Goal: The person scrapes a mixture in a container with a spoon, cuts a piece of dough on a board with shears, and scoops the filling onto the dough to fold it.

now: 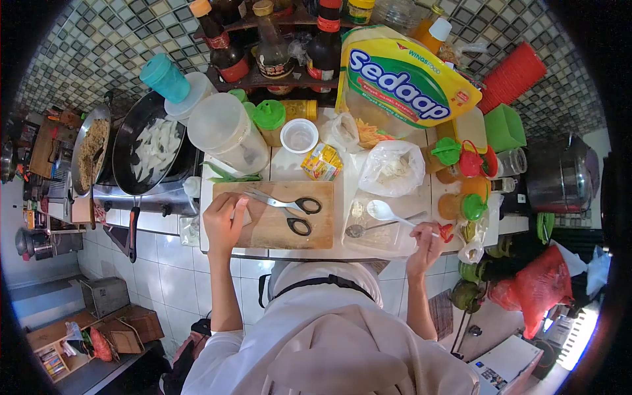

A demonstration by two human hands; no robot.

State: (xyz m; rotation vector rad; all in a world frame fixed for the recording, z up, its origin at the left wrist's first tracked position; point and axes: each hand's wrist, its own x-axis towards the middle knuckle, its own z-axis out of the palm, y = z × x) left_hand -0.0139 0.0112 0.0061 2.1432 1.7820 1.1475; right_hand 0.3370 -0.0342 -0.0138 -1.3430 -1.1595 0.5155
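Observation:
My right hand [424,249] grips the handle of a white spoon [388,212], whose bowl points left over a clear plastic tray [368,249]. A metal spoon [355,230] lies in that tray. Just behind stands an open plastic bag of white powder [395,170]. My left hand [224,217] is at the left edge of a wooden cutting board [263,235], its fingers curled together; what they hold, if anything, is hidden. Beside it, black-handled scissors [288,203] lie across the board.
A black pan with white slices [157,148] and a pan of brown food [92,155] sit on the stove at left. Behind the board are a clear tub [227,135], a white cup [299,135] and a yellow sachet [322,162]. Green-lidded jars [473,207] stand at right.

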